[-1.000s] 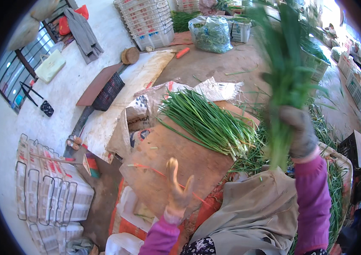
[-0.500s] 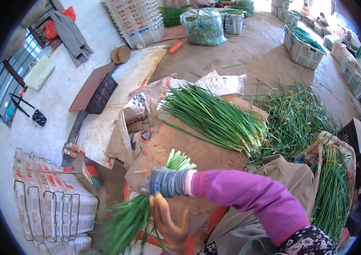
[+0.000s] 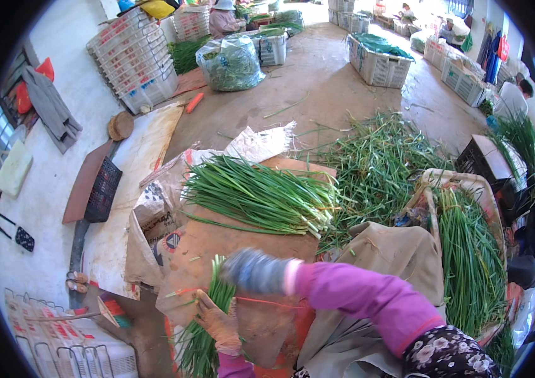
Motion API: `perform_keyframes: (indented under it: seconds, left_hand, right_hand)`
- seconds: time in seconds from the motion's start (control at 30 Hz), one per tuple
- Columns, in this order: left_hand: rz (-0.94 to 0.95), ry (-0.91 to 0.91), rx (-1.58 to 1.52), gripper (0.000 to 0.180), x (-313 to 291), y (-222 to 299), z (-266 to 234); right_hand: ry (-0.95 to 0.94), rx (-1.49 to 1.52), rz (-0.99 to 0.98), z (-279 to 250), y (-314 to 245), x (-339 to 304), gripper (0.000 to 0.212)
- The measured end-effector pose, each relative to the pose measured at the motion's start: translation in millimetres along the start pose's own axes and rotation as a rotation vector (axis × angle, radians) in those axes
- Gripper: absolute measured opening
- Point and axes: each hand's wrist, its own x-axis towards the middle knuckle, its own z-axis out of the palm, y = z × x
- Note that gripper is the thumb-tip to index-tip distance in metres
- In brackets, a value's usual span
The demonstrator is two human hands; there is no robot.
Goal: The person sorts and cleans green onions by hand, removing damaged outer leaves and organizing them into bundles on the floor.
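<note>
My left hand [image 3: 218, 322], in a tan glove, is wrapped round a small bunch of garlic chives [image 3: 219, 286]. The pale cut ends point away from me and the leaves hang toward the lower edge. Right by the upper part of that bunch is my right hand [image 3: 253, 271], in a grey knitted glove. Motion smears its fingers, so I cannot tell their state. A thin red tie [image 3: 273, 303] stretches across the brown board [image 3: 217, 242], passing by the bunch. Farther off on the board lies a large pile of garlic chives [image 3: 255, 192].
Loose trimmed leaves [image 3: 381, 167] are heaped right of the board. A tub [image 3: 428, 195] of long chives stands at my right. White crates [image 3: 78, 346] are stacked at lower left, beside a broom [image 3: 115, 313]. People, crates and a full plastic bag [image 3: 229, 63] are farther back.
My right hand has come off the bunch and moved slightly right. My left hand, open beside the leaves before, now grips the bunch, which stands straighter. The view has swung right and up.
</note>
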Motion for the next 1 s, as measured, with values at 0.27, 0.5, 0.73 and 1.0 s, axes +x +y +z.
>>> perform_keyframes:
  seconds: [0.27,0.5,0.73,1.0]
  left_hand:
    - [0.087,0.025,0.017,0.095,12,-17,-4]
    - [0.128,-0.078,-0.094,0.099,13,-2,-26]
    - [0.170,0.323,-0.864,0.059,-6,66,-81]
    - [-0.061,-0.677,-1.759,0.048,4,191,-100]
  right_hand:
    - [-0.398,-0.005,1.013,-6,101,-110,0.033]
    - [0.275,0.745,0.952,-42,92,-166,0.028]
    - [0.742,1.462,0.789,-57,42,-233,0.025]
    - [0.562,1.287,0.574,-12,-10,-234,0.025]
